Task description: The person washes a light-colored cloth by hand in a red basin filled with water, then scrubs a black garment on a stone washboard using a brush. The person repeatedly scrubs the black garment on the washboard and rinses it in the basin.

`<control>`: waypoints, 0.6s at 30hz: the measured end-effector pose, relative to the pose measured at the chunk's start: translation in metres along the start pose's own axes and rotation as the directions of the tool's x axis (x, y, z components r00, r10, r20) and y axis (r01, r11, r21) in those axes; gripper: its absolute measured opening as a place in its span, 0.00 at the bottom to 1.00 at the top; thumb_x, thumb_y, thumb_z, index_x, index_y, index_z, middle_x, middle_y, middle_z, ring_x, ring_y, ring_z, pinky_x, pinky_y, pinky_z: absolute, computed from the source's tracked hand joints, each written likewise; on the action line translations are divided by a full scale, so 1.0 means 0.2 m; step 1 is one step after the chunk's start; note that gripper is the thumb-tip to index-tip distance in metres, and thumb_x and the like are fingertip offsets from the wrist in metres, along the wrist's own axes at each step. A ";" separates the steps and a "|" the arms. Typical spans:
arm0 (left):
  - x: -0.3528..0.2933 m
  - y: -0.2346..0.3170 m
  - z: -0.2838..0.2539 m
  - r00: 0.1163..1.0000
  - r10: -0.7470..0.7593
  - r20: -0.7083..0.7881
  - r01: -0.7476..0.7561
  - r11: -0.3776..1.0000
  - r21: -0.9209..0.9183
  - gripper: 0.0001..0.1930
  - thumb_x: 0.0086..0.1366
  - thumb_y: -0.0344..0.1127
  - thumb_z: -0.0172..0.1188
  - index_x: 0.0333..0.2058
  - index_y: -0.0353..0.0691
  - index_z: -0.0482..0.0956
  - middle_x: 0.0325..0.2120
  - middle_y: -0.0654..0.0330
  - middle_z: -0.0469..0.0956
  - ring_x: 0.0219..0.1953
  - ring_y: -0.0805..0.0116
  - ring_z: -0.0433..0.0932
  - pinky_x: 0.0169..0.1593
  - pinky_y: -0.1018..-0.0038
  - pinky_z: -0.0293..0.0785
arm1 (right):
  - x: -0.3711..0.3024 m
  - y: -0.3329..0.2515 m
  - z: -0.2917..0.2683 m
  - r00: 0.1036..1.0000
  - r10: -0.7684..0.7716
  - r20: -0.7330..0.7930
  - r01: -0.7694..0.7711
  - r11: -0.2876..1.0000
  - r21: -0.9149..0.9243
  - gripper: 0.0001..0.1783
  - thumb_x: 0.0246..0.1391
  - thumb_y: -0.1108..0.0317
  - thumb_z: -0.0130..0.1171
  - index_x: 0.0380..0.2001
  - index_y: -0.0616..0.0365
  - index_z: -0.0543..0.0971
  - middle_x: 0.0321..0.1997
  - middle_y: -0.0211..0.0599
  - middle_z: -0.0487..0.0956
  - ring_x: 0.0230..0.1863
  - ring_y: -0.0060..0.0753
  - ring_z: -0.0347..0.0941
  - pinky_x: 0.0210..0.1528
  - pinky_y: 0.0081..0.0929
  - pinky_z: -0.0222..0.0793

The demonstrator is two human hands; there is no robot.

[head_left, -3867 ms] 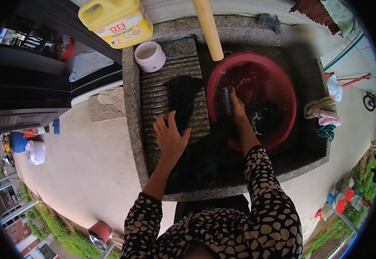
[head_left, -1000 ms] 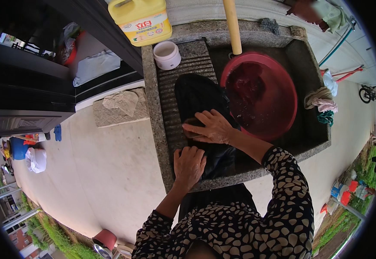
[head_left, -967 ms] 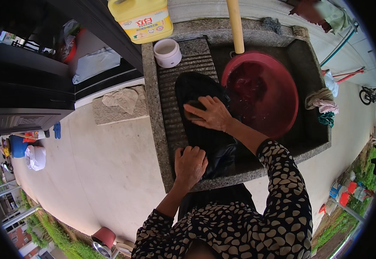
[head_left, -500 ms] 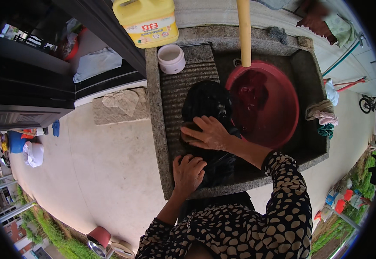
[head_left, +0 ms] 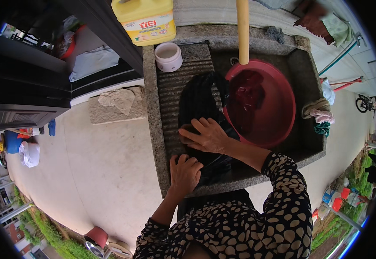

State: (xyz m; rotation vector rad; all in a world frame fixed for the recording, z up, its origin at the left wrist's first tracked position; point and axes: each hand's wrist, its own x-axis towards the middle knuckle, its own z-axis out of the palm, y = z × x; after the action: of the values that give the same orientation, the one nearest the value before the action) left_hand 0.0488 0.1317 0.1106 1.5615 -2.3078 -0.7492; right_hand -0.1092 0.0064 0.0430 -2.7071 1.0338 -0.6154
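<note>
A wet black garment [head_left: 201,93] lies spread over the ribbed washboard [head_left: 170,90] of a stone sink. On the garment, my right hand [head_left: 207,137] presses down a brown block-like object [head_left: 186,134], perhaps a scrubbing brush; most of it is hidden under the fingers. Closer to the sink's near left edge, my left hand [head_left: 185,172] has its fingers curled over the lower part of the garment, pinning it. Beside the washboard, in the basin, a red plastic tub [head_left: 278,108] holds water and dark red cloth [head_left: 249,93].
A white jar [head_left: 169,58] stands at the washboard's far end, with a yellow jug [head_left: 147,23] behind it. A pale yellow pipe [head_left: 243,34] comes down over the tub. Rags [head_left: 319,110] hang on the sink's right rim. A stone slab [head_left: 116,108] lies left on the floor.
The black garment's far part, bunched up before, now lies flatter and stretched further away over the ridges. Both hands stay nearly in place; the whole view has shifted slightly.
</note>
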 end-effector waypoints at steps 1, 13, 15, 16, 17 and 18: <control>0.00 0.01 0.00 1.000 0.019 0.004 -0.019 1.000 0.000 0.05 0.48 0.28 0.61 0.26 0.44 0.81 0.29 0.66 0.76 0.42 0.62 0.69 0.55 0.57 0.58 | 0.05 0.11 0.03 0.998 0.029 -0.046 -0.032 0.998 -0.057 0.32 0.44 0.51 0.66 0.55 0.38 0.72 0.39 0.38 0.66 0.36 0.39 0.67 0.32 0.34 0.68; 0.29 0.18 0.01 0.974 0.111 -0.199 -0.076 0.981 0.176 0.21 0.45 0.49 0.72 0.29 0.38 0.76 0.37 0.58 0.71 0.40 0.59 0.70 0.50 0.62 0.64 | 0.15 0.40 0.03 0.825 0.547 -0.144 -0.481 0.812 0.331 0.42 0.42 0.51 0.68 0.60 0.49 0.64 0.44 0.47 0.70 0.43 0.55 0.73 0.44 0.44 0.73; 0.30 0.19 0.15 1.000 0.027 -0.008 -0.024 0.973 0.230 0.20 0.48 0.46 0.70 0.33 0.39 0.75 0.34 0.59 0.70 0.40 0.61 0.70 0.46 0.65 0.67 | 0.13 0.48 -0.06 0.618 0.779 -0.107 -0.717 0.615 0.329 0.45 0.44 0.49 0.65 0.61 0.55 0.60 0.47 0.53 0.69 0.44 0.59 0.72 0.45 0.46 0.72; 0.29 0.17 0.20 0.996 -0.021 0.083 -0.001 0.965 0.261 0.19 0.50 0.44 0.69 0.35 0.40 0.74 0.33 0.60 0.70 0.40 0.63 0.70 0.44 0.66 0.68 | 0.13 0.51 -0.10 0.532 0.846 -0.031 -0.792 0.510 0.336 0.43 0.45 0.48 0.63 0.60 0.56 0.61 0.48 0.56 0.68 0.47 0.59 0.71 0.47 0.47 0.70; 0.29 0.15 0.21 0.987 0.011 0.163 -0.056 0.961 0.272 0.15 0.55 0.39 0.66 0.35 0.40 0.73 0.34 0.60 0.70 0.37 0.64 0.71 0.37 0.68 0.69 | 0.09 0.54 -0.11 0.528 0.847 0.060 -0.805 0.476 0.354 0.43 0.44 0.48 0.63 0.60 0.56 0.61 0.49 0.56 0.68 0.48 0.61 0.71 0.49 0.48 0.69; 0.29 0.13 0.22 0.993 0.078 0.092 -0.093 0.980 0.175 0.14 0.55 0.38 0.65 0.35 0.39 0.73 0.33 0.60 0.70 0.36 0.64 0.71 0.36 0.69 0.69 | 0.07 0.57 -0.10 0.523 0.839 0.152 -0.817 0.443 0.369 0.43 0.43 0.48 0.62 0.60 0.56 0.61 0.49 0.56 0.68 0.49 0.62 0.70 0.50 0.48 0.68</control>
State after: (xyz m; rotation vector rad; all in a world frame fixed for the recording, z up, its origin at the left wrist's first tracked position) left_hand -0.0142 0.0984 0.0842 1.5170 -2.5487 -0.6128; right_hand -0.1766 -0.0867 0.0302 -1.5002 1.8105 -0.5866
